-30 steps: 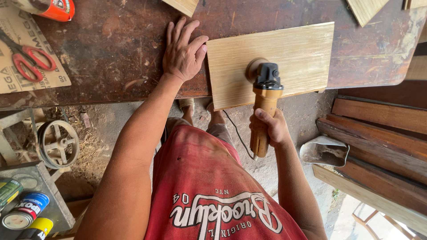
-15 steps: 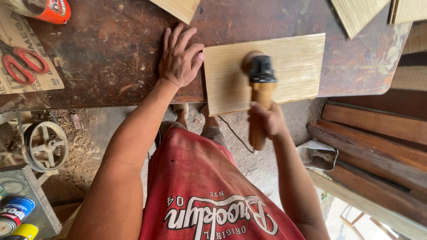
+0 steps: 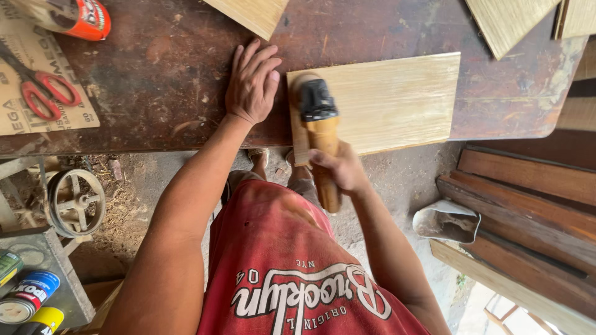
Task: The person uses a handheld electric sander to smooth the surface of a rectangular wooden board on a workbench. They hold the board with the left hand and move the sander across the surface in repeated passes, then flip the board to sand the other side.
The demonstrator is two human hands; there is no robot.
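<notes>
Hands: right (image 3: 338, 169) grips yellow grinder (image 3: 320, 133) on board (image 3: 385, 99); left (image 3: 251, 84) presses flat, fingers spread.

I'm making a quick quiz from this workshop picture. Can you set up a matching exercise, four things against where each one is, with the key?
Things:
1. left hand
2. power sander
3. red-handled scissors
4. spray cans

Places:
A. lower left corner, below the bench
B. held in the right hand, its head on the pale wood panel
C. on cardboard at the bench's left end
D. flat on the dark bench, at the panel's left edge

Pairs: 1-D, 2-B, 3-C, 4-A
</notes>
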